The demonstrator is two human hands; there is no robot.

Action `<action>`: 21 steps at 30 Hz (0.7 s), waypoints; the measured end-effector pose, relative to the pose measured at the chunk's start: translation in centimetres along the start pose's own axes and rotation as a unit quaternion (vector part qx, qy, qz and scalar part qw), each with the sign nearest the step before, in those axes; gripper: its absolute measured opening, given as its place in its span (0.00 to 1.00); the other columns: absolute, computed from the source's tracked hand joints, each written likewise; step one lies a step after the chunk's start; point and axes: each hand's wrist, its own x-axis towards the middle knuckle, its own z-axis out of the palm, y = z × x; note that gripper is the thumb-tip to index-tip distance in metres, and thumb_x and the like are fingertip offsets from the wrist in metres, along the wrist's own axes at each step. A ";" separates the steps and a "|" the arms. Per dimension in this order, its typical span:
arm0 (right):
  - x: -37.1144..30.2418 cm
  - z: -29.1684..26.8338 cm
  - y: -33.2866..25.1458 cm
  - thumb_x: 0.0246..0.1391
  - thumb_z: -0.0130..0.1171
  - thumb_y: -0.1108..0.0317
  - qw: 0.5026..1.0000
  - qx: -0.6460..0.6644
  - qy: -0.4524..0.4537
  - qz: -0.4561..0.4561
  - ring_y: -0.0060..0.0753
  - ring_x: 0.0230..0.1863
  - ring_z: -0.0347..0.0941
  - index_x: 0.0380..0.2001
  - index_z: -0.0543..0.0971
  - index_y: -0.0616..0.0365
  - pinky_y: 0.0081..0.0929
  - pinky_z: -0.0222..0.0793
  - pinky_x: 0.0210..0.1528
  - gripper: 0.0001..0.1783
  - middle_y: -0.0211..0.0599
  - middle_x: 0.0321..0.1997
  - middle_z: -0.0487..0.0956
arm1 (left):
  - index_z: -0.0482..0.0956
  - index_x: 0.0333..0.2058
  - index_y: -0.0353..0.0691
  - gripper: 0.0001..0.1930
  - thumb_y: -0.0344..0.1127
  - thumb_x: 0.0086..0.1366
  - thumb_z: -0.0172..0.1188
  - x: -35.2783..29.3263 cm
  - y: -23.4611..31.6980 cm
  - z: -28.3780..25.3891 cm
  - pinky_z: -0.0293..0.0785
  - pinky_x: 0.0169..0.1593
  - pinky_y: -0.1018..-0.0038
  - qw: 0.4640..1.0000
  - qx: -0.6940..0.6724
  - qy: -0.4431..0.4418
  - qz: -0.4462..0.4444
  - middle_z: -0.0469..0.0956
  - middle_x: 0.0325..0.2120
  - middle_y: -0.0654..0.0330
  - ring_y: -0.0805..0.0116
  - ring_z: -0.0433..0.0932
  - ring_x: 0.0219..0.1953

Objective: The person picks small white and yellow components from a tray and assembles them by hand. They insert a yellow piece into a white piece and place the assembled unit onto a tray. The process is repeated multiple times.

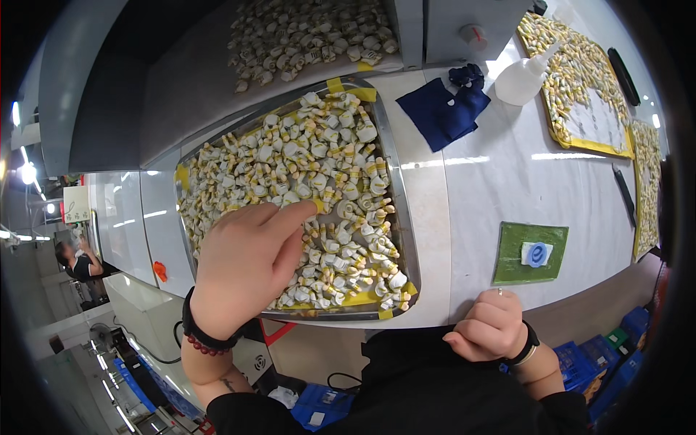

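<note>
My left hand reaches over a metal tray filled with small white-and-yellow pieces that look like tiny figures. Its fingers are bent down among the pieces. Something yellow shows at the index fingertip, and whatever the fingers hold is hidden. By the table's front edge, my right hand is curled closed with its knuckles up. A tiny pale speck shows at its top, too small to name. Just beyond it lies a green square pad bearing a blue round piece on a white patch.
Behind the tray, a grey booth holds more white pieces. A dark blue cloth and a white squeeze bottle stand at the back. Yellow-edged trays line the right side. Blue bins sit below; another person is far left.
</note>
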 end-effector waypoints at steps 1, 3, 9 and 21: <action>0.0 0.0 0.0 0.37 0.68 0.65 1.000 0.000 0.001 0.000 0.25 0.14 0.60 0.12 0.70 0.51 0.21 0.54 0.14 0.15 0.25 0.14 0.61 | 0.78 0.37 0.39 0.11 0.27 0.53 0.56 0.0 0.2 -0.1 0.67 0.27 0.66 1.000 -0.012 -0.018 0.011 0.73 0.19 0.56 0.56 0.72 0.22; 0.0 0.0 0.0 0.37 0.68 0.65 1.000 0.001 0.001 -0.002 0.25 0.14 0.60 0.12 0.70 0.51 0.21 0.54 0.14 0.15 0.25 0.14 0.61 | 0.78 0.36 0.39 0.10 0.27 0.52 0.56 -0.4 0.7 -0.4 0.67 0.27 0.66 0.998 -0.035 -0.053 0.031 0.72 0.18 0.57 0.57 0.72 0.22; -0.1 -0.2 0.1 0.37 0.68 0.64 1.000 -0.003 -0.003 -0.015 0.24 0.14 0.59 0.11 0.69 0.50 0.21 0.54 0.14 0.16 0.25 0.13 0.59 | 0.79 0.32 0.38 0.08 0.26 0.50 0.58 -1.5 0.5 -0.1 0.65 0.26 0.67 0.999 -0.017 -0.043 0.015 0.72 0.18 0.57 0.59 0.72 0.21; -0.3 -0.1 0.2 0.37 0.68 0.63 0.999 -0.019 -0.001 -0.030 0.23 0.14 0.59 0.11 0.68 0.50 0.20 0.54 0.14 0.17 0.24 0.13 0.59 | 0.79 0.28 0.39 0.09 0.25 0.45 0.65 -4.9 1.7 -0.1 0.63 0.23 0.69 0.986 0.035 0.161 -0.009 0.71 0.16 0.58 0.61 0.70 0.19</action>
